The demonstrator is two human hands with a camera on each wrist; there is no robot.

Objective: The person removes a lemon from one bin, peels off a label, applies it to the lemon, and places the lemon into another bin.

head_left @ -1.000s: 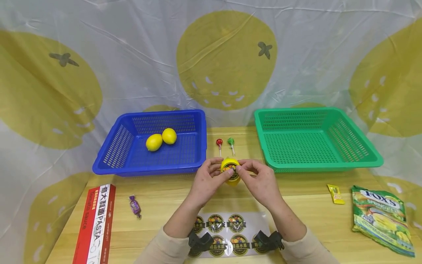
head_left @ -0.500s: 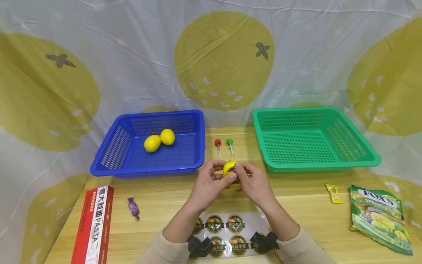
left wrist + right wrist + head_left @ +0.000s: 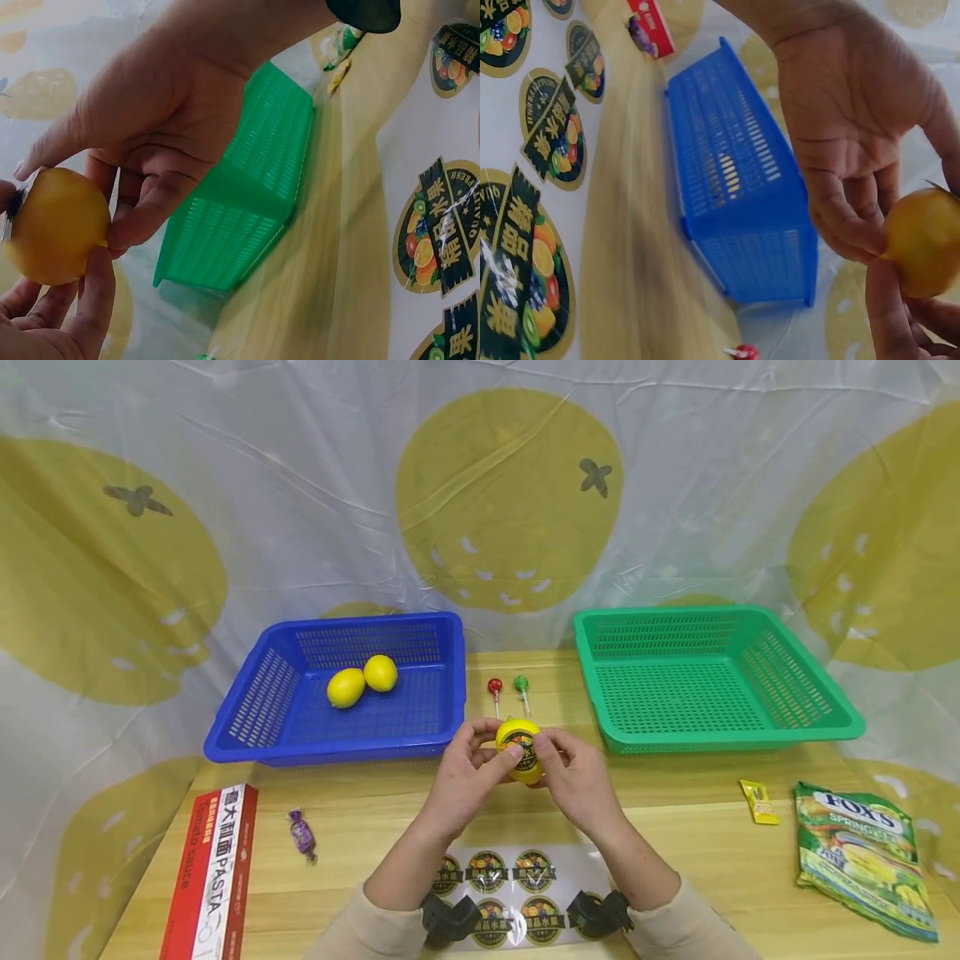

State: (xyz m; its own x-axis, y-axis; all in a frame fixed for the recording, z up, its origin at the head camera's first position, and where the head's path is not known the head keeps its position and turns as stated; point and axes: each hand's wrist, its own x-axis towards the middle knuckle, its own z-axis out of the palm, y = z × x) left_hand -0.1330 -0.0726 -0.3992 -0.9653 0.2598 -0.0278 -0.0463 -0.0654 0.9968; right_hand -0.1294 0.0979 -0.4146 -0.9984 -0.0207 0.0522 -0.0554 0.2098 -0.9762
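Observation:
Between both hands is a lemon (image 3: 507, 732), raised over the table, with a round dark fruit sticker (image 3: 527, 763) on the side facing me. My left hand (image 3: 461, 774) grips its left side, the thumb lying on the sticker. From the right, my right hand (image 3: 583, 777) holds the fruit with its thumb at the sticker's edge. The left wrist view shows the lemon's (image 3: 64, 229) plain side and the sticker edge-on under the thumbs. Fingers of both hands curl behind the lemon (image 3: 924, 240) in the right wrist view. Below the forearms lies a sheet of matching stickers (image 3: 487, 871).
Two lemons (image 3: 346, 687) sit in a blue basket (image 3: 455, 693) at back left. A green basket (image 3: 591, 685) stands at back right. Between them lie two lollipops (image 3: 495, 686). Around the sides are a pasta box (image 3: 213, 868), purple candy (image 3: 302, 835), yellow packet (image 3: 760, 802) and green candy bag (image 3: 862, 860).
The lemon has tilted back and forth in the hands, and its sticker now faces me more fully than half a second ago. Both thumbs have shifted over the sticker.

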